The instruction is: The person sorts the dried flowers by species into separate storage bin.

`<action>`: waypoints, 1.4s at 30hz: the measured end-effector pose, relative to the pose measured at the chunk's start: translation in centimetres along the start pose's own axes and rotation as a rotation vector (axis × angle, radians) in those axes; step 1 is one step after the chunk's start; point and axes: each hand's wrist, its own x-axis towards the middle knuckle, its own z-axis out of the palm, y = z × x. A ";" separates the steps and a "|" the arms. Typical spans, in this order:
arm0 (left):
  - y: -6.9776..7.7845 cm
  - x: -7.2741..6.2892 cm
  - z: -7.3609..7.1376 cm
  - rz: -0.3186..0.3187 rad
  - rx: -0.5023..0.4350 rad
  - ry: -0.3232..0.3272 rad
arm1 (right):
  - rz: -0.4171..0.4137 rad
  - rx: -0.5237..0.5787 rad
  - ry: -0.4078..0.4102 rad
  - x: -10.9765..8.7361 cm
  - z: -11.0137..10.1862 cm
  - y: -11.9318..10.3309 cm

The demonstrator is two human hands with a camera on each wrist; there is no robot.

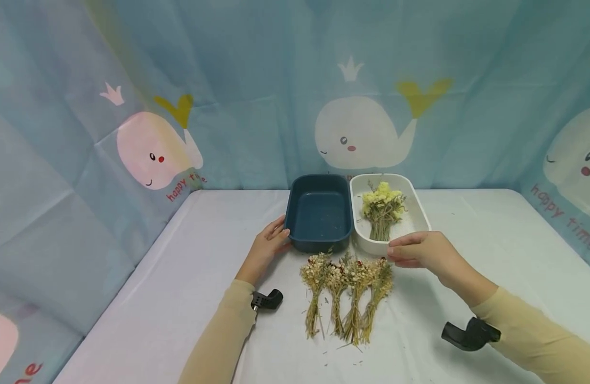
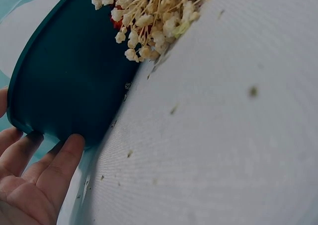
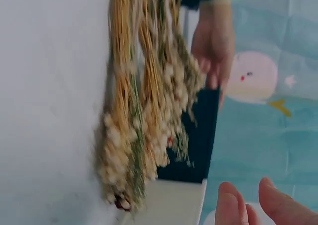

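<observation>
Pale blue cloth [image 1: 247,58] hangs behind the tabletop [image 1: 482,234], printed with whales [image 1: 362,133]; red lettering [image 1: 186,186] reads "happy time" at left and right, a third line mostly hidden behind the bins. Two bins side by side, middle of the far edge. White bin [image 1: 413,217]: one yellow bunch [image 1: 383,205] inside, heads toward the far edge. Blue bin [image 1: 321,216] just left of it. Four cream bunches [image 1: 356,298], flecked red, in a row nearer than the bins, stems toward the near edge. Left hand [image 1: 267,246]: fingers extended, touching the blue bin's near left corner. Right hand [image 1: 426,252]: thumb and fingers parted, by the white bin's near right corner; wrist view blurred, contact unclear.
</observation>
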 end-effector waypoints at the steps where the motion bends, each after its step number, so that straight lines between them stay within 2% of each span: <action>1: 0.0 -0.1 -0.1 -0.001 -0.001 0.000 | 0.009 0.001 -0.006 -0.4 0.2 0.1; 7: 0.2 -0.2 -0.2 -0.011 -0.003 0.008 | 0.051 0.050 -0.049 -1.9 1.0 1.6; 15: 0.0 -0.1 0.1 -0.008 -0.001 0.013 | 0.116 0.112 -0.095 -3.1 1.9 3.4; 24: -0.1 0.0 0.0 -0.002 0.005 0.002 | 0.143 0.142 -0.142 -3.2 2.4 4.4; 32: -0.1 0.0 -0.1 -0.010 -0.010 -0.023 | 0.197 0.219 -0.223 -3.3 3.0 5.5; 42: 0.0 0.0 -0.1 -0.009 0.001 -0.007 | 0.201 0.293 -0.303 -3.3 3.7 6.2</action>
